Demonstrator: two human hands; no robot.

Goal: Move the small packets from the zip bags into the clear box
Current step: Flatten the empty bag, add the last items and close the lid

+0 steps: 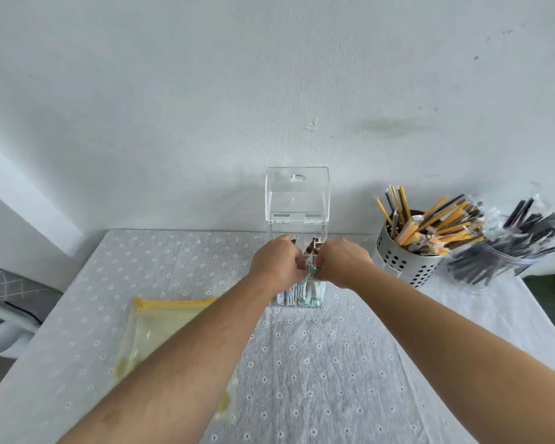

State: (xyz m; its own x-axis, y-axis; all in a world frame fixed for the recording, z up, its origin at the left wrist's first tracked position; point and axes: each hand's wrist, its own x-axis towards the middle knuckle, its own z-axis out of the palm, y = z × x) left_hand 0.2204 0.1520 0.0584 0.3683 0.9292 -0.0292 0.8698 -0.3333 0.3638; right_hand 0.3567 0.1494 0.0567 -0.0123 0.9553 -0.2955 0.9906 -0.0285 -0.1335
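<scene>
Head view: left grip (279, 261) and right grip (343, 262) pinch small packets (311, 251) in clear box (297, 200).

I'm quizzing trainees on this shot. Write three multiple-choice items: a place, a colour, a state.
1. The metal holder stands: A) right of the clear box; B) left of it; C) inside it.
2. The seal strip on the zip bag is: A) red; B) yellow; C) blue.
3. The box's lid is: A) shut; B) removed; C) raised open.
Key: 1 A, it stands at the box's right; 2 B, a yellow band edges it; 3 C, it stands upright.
</scene>
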